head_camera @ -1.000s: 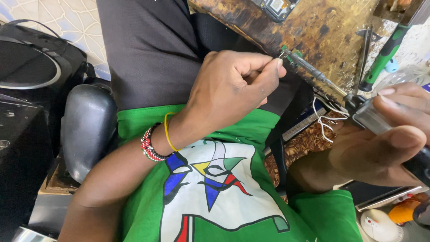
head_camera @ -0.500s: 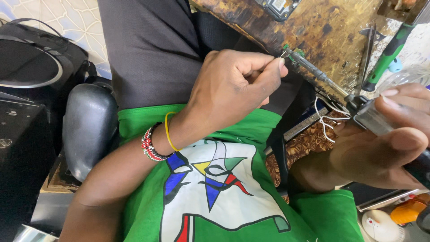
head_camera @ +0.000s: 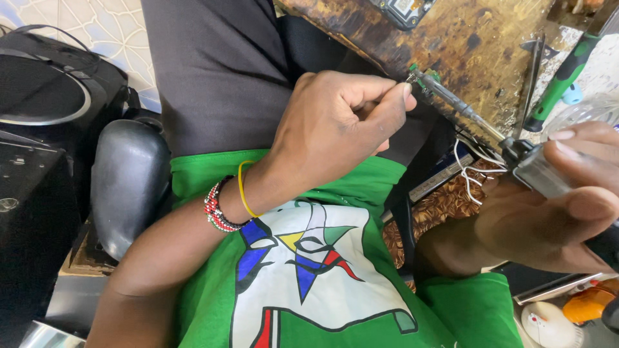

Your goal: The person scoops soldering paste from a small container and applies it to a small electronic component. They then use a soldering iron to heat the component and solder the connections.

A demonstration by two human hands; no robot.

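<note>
**Green tip at the bench edge, both hands busy**

Green shirt (head_camera: 309, 283) with a white, blue, red and yellow print fills the lower middle of the view. Dark trousers (head_camera: 219, 71) above it.

Left hand (head_camera: 335, 125): curled into a loose fist, thumb pressed against the forefinger, pinching something thin at the fingertips. What it pinches is too small to name; it sits right at the tip of the iron. Wrist carries a yellow band (head_camera: 243, 190) and a red, white and black bead bracelet (head_camera: 216, 207), side by side.

Right hand (head_camera: 554, 206): at the right edge, close to the camera and partly blurred. Fingers and thumb clamped around a grey handle (head_camera: 538, 174). From that handle a thin metal soldering iron (head_camera: 451, 100) runs up and left, slanted, along the edge of the bench. Its tip meets a small green part (head_camera: 422, 74) just beside the left forefinger.

Bench (head_camera: 464, 38): brown, stained and scorched wood, across the top right. On it a green-handled screwdriver (head_camera: 561, 80) lying tilted, and tweezers (head_camera: 534, 71) just left of it. A small circuit board (head_camera: 403, 8) sits at the top edge, partly cut off.

White wires (head_camera: 469, 171) loop below the iron, near the handle.

Left side: black speaker (head_camera: 51, 96) and a rounded black armrest (head_camera: 129, 180) beside the left forearm.

Lower right corner: orange and white objects, cut off, not identifiable.
</note>
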